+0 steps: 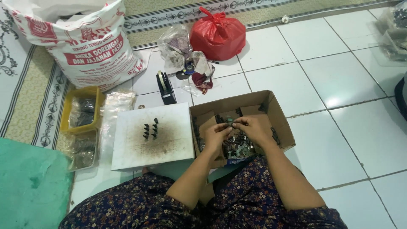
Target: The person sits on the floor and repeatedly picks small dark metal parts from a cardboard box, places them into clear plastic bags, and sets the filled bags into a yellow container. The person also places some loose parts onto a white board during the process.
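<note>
My left hand (217,135) and my right hand (250,127) meet over an open cardboard box (280,116) on the floor, fingertips pinched together on a small dark metal part (230,122). The box holds a heap of small metal parts (237,146). To its left lies a white board (169,148) smudged dark in the middle, with several small black pieces (151,129) lined up in two short rows on it.
A yellow tray (68,123) with clear bags sits left of the board, a black tape dispenser (165,87) behind it. A large printed sack (85,42), a red plastic bag (218,34) and crumpled clear bags (178,46) stand farther back. A green mat (29,186) lies at bottom left.
</note>
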